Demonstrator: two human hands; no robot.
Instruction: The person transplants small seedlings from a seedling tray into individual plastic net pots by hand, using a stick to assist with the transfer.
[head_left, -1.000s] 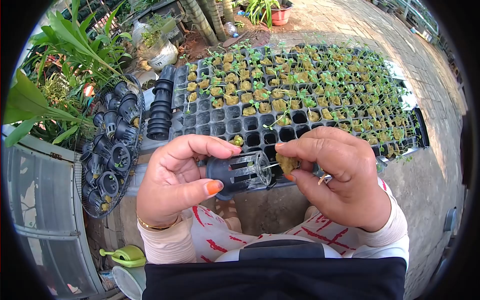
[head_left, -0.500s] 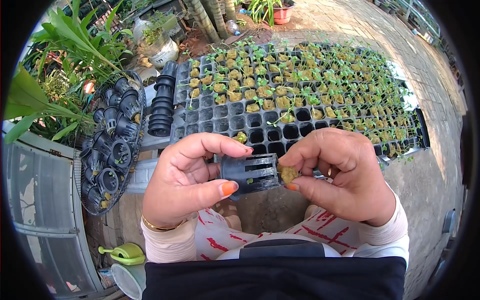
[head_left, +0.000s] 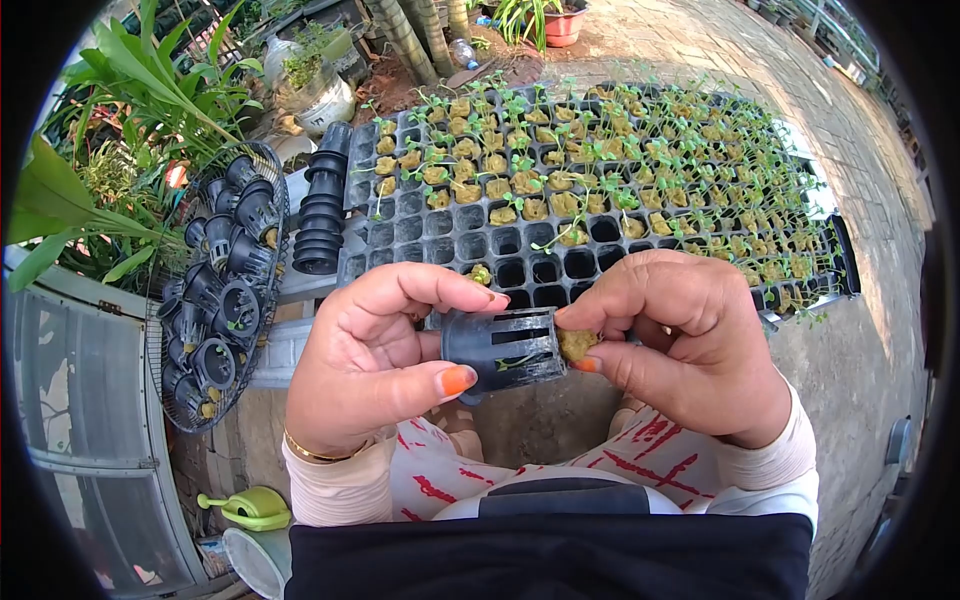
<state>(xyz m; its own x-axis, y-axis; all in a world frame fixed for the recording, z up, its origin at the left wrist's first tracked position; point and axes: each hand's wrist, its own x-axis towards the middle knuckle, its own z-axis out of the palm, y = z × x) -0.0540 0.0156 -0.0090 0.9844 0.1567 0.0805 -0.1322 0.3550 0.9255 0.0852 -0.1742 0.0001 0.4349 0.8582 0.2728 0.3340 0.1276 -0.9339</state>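
Observation:
In the head view, my left hand (head_left: 385,355) holds a black slotted net cup (head_left: 500,350) on its side between thumb and fingers, its narrow end toward the right. A small green bit shows through the slots. My right hand (head_left: 680,345) pinches a yellow-brown plug (head_left: 577,348) between thumb and index finger, right at the cup's narrow end. Part of the plug is hidden by those fingertips. Beyond my hands lies a black cell tray (head_left: 440,250) with many plugs and seedlings; several nearer cells hold no plug.
A wire basket (head_left: 280,240) of net cups stands at the left, beside a stack of black cups (head_left: 320,215). A green watering can (head_left: 250,508) is at the lower left. A red pot (head_left: 566,28) and leafy plants stand farther back.
The cup and both hands are almost where they were. My right thumb has shifted slightly up and right over the plug, and the green bit inside the cup looks longer.

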